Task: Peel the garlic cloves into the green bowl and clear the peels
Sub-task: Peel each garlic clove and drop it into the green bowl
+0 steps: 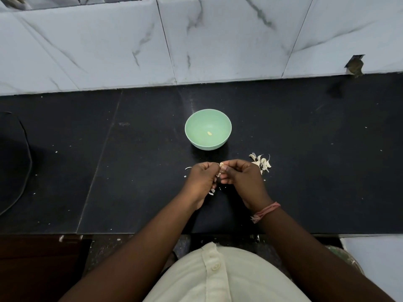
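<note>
Both my hands met over the black tabletop (305, 171), my left hand (201, 178) and right hand (242, 177) each with a pinching grip on one garlic clove (222, 165). The green bowl (208, 129) sat just beyond, one peeled clove (209, 133) inside. Unpeeled cloves (262, 162) lay right of my right hand, peels (212, 191) beneath my left.

Left hand (201, 178) and right hand (241, 176) pinching one garlic clove (222, 165) over black tabletop (130, 171). Green bowl (208, 129) holds one peeled clove (209, 133); unpeeled pile (262, 162) just right.
</note>
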`<state>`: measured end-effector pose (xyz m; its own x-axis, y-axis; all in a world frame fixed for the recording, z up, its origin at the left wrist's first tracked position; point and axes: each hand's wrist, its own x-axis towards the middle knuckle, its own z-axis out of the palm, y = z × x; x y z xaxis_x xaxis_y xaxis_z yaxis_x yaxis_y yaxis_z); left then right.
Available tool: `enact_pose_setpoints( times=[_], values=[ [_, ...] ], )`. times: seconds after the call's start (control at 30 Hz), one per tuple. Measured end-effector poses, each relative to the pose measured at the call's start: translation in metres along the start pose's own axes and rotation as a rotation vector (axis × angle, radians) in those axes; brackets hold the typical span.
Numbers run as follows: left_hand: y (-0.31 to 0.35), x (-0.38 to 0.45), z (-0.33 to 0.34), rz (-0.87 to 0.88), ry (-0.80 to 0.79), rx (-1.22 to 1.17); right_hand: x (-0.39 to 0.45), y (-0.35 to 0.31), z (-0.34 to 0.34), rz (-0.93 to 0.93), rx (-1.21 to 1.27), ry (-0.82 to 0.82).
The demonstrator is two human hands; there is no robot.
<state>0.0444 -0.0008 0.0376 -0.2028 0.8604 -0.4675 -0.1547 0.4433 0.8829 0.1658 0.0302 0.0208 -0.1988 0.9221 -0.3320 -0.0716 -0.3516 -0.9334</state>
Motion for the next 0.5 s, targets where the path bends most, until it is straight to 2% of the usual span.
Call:
enact_pose_setpoints(
  times=[0.23, 0.33, 0.43, 0.5],
  values=[
    [0.003, -0.002, -0.001, -0.013, -0.015, -0.081, -0.001, -0.001, 0.014, 0.279, 0.480, -0.035],
    [-0.003, -0.004, -0.003, -0.030, 0.002, -0.091, 0.002, -0.003, 0.016, 0.355, 0.602, 0.019],
    [-0.010, -0.004, -0.009, -0.045, 0.032, -0.088, 0.004, -0.007, 0.011, 0.357, 0.600, 0.095],
    [-0.012, -0.005, -0.012, -0.046, 0.058, -0.128, 0.003, -0.009, 0.007, 0.298, 0.469, 0.093]
  ],
)
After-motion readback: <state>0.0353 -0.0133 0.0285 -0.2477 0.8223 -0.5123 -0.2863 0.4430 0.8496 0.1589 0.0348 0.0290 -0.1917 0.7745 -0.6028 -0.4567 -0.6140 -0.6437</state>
